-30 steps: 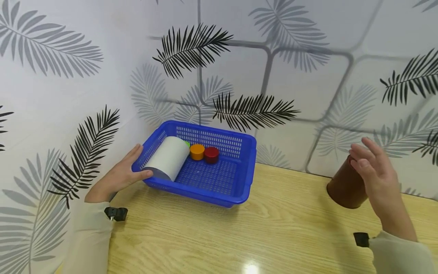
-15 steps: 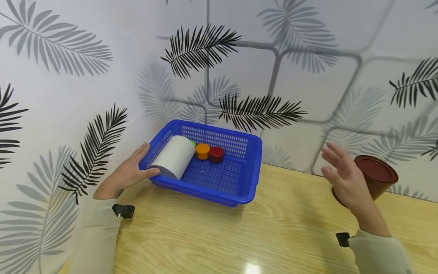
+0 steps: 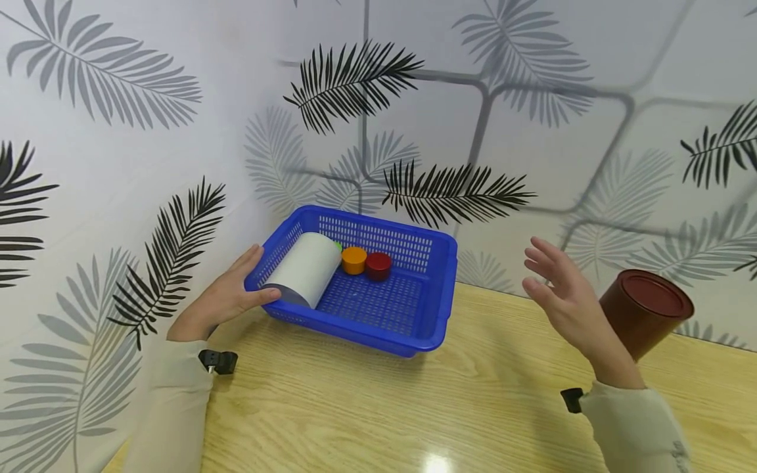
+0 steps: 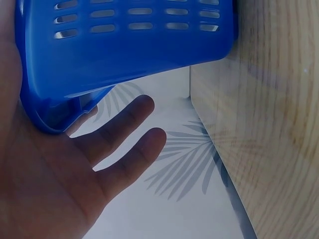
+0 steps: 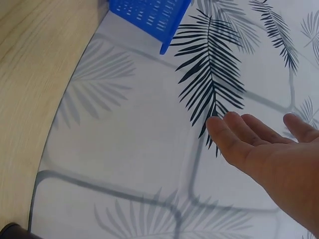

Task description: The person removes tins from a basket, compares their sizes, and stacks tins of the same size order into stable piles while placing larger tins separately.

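Observation:
My left hand (image 3: pixel 227 292) rests against the left corner of a blue plastic basket (image 3: pixel 437 309), its thumb along the front rim and its fingers spread. In the left wrist view two fingers of that hand (image 4: pixel 55 174) stretch out straight below the basket's perforated wall (image 4: pixel 134 45). Inside the basket lie a white cylinder (image 3: pixel 307 266), an orange round piece (image 3: pixel 354 261), a dark red round piece (image 3: pixel 378 265) and a sliver of green. My right hand (image 3: pixel 570 302) hovers with nothing in it, left of a brown cylindrical can (image 3: pixel 641 315) and partly covering it.
The light wood table (image 3: pixel 367 407) meets a wall (image 3: pixel 426 131) with a leaf pattern behind the basket and can. Another patterned wall stands close on the left. Bare wood lies between basket and can. A small black device (image 3: pixel 217 361) sits on the left wrist.
My right hand has moved left, away from the brown can, with its fingers still loose; more of the can now shows. My left hand stays at the basket corner while the head view shifts slightly.

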`<state>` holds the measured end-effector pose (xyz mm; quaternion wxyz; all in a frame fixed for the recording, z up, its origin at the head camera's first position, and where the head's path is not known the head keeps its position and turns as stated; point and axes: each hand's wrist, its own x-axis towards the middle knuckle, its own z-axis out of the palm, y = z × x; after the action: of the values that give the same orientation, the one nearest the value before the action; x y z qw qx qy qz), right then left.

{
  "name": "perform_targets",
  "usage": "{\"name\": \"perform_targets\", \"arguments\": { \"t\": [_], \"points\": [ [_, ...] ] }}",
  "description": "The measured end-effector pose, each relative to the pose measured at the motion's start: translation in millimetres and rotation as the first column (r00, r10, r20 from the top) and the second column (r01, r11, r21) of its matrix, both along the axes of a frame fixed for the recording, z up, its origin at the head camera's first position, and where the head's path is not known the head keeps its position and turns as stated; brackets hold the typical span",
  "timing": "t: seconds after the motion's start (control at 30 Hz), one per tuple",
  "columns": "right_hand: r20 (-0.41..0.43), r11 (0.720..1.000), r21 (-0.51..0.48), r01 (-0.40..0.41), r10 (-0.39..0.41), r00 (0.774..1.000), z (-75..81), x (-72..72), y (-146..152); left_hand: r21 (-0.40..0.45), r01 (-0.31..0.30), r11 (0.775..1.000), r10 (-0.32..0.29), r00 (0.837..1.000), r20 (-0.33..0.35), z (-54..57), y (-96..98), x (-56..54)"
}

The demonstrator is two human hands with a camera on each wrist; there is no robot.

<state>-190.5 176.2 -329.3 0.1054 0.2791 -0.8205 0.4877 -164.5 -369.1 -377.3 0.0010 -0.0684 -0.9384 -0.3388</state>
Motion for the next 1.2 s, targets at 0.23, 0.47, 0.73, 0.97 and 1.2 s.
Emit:
{"name": "perform_targets", "arguments": {
  "t": [0.23,0.47,0.73,0.97,1.2],
  "points": [
    [0.008,0.999,-0.022,-0.033,0.034,0.999,10.8,-8.1,-24.1,0.016,-0.003,1.000,0.003,1.000,0.008,-0.3,-1.3,0.8],
    [-0.002,0.998,-0.046,-0.044,0.044,0.999,20.0,-16.4,-45.4,0.011,0.009,1.000,-0.009,1.000,-0.004,-1.4,-0.9,0.2],
    [0.035,0.989,-0.092,-0.112,0.115,0.993,33.1,-25.4,-79.3,0.004,-0.002,1.000,0.002,1.000,-0.003,-2.4,-2.8,0.2],
    [0.022,0.984,-0.086,-0.153,0.156,0.988,45.6,-30.8,-112.8,0.003,-0.008,1.000,0.008,1.000,0.001,-1.6,-2.4,1.1],
    [0.024,0.983,-0.072,-0.169,0.171,0.985,51.3,-33.7,-141.4,0.012,-0.011,1.000,0.011,1.000,0.004,-1.1,-0.1,0.0]
  ]
}}
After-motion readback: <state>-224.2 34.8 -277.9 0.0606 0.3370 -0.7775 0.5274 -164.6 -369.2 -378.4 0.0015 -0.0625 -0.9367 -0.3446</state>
